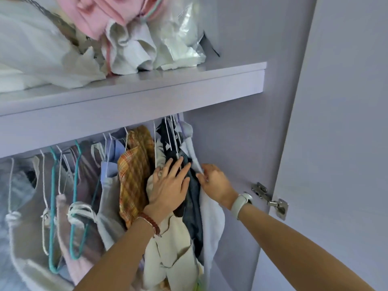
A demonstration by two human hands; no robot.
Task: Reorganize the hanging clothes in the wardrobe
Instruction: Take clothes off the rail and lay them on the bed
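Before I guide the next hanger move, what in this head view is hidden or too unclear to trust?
- Rail: hidden behind the shelf front; hanger hooks vanish there.
- Right hand fingertips: buried in the white garment, grip unclear.
- Dark garment: mostly covered by the left hand.
- Garment hems: cut off by the bottom edge.
- Far-left clothes: blurred.

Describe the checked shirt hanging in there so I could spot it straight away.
Start at the lilac shelf piled with folded laundry and look at the row of hanging clothes just beneath it. Near the middle of that row, directly left of the person's left hand, hangs the plaid shirt. It is the only patterned garment: orange-and-yellow checks among plain white, grey, lilac and dark blue pieces.
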